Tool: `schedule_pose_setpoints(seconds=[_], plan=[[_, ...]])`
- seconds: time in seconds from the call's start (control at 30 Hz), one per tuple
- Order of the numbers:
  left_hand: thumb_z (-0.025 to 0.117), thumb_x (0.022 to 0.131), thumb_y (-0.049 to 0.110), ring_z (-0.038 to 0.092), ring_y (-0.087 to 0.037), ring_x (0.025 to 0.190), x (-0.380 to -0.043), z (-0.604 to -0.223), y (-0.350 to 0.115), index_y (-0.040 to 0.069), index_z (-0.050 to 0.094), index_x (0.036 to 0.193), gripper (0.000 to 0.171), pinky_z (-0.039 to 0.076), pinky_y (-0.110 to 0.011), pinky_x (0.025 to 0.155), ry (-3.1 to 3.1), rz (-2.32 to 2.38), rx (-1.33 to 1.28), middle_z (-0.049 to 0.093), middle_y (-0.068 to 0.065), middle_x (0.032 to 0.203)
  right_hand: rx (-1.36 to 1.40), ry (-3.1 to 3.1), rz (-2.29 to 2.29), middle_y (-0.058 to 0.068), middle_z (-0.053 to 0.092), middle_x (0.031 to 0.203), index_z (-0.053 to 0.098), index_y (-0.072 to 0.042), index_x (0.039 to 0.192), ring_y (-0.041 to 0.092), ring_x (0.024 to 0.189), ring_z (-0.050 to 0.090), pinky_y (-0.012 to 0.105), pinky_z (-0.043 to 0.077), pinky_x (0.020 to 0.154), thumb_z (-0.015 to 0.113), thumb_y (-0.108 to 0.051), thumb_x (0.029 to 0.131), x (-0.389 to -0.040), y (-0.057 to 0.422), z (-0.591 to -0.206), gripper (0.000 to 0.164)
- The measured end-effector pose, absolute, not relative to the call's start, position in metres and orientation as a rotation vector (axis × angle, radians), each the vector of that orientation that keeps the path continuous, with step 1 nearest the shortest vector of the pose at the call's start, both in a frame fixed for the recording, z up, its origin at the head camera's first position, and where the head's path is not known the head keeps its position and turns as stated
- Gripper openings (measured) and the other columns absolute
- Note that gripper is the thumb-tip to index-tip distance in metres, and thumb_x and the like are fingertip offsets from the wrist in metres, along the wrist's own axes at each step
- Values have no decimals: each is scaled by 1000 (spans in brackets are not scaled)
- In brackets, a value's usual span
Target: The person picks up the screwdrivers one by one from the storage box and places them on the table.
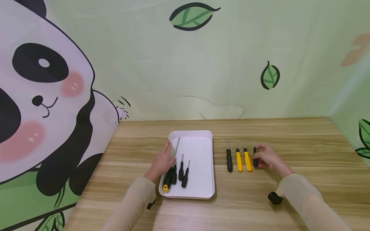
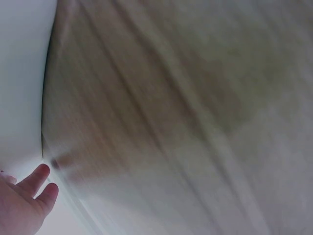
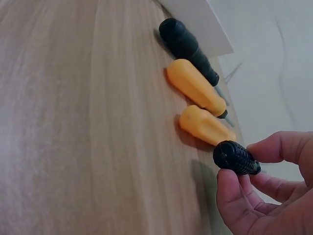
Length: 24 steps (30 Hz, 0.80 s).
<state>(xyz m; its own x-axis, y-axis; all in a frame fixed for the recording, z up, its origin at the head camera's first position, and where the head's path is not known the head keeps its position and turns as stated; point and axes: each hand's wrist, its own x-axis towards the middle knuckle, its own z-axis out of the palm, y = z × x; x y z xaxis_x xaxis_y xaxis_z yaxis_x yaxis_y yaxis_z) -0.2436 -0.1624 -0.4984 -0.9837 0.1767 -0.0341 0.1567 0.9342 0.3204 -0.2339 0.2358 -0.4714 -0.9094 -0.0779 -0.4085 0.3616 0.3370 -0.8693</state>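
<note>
My right hand [image 1: 268,157] pinches a small black-handled screwdriver [image 3: 234,157] between thumb and fingertips, at the right end of a row on the table. Its shadow falls on the wood beside it in the right wrist view. To its left lie two yellow-handled screwdrivers [image 1: 247,160] and a larger black-handled screwdriver [image 1: 229,160], shafts pointing away from me. My left hand [image 1: 163,162] rests at the left rim of the white tray [image 1: 202,189], fingers extended. Inside the tray are a long screwdriver with a yellow-ended black handle [image 1: 167,179] and smaller black screwdrivers [image 1: 185,179].
The wood-grain table [image 1: 312,150] runs back to a wall covering [image 1: 225,73] printed with leaves and a panda. Between the tray and the row of screwdrivers is a strip of bare wood. A black wrist device [image 1: 275,198] hangs below my right sleeve.
</note>
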Motion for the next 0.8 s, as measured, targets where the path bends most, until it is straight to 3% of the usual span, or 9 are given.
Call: schedule_pose_setpoints(seconds=[0.5, 0.8], plan=[[43, 90, 27, 43, -28, 120, -244, -498, -163, 6, 17, 142, 62, 38, -41, 96, 3028, 482, 264, 7, -4, 150, 283, 2305, -1500, 5, 49, 72, 33, 8, 119, 10, 51, 52, 25, 49, 46, 51, 1, 75, -235, 233, -479, 48], [44, 89, 27, 37, -27, 125, -243, -498, -164, 5, 18, 141, 62, 35, -41, 98, 3033, 495, 272, 9, -5, 150, 275, 2396, -1356, 15, 50, 82, 38, 9, 115, 14, 54, 54, 29, 49, 48, 52, 0, 76, -234, 228, -477, 43]])
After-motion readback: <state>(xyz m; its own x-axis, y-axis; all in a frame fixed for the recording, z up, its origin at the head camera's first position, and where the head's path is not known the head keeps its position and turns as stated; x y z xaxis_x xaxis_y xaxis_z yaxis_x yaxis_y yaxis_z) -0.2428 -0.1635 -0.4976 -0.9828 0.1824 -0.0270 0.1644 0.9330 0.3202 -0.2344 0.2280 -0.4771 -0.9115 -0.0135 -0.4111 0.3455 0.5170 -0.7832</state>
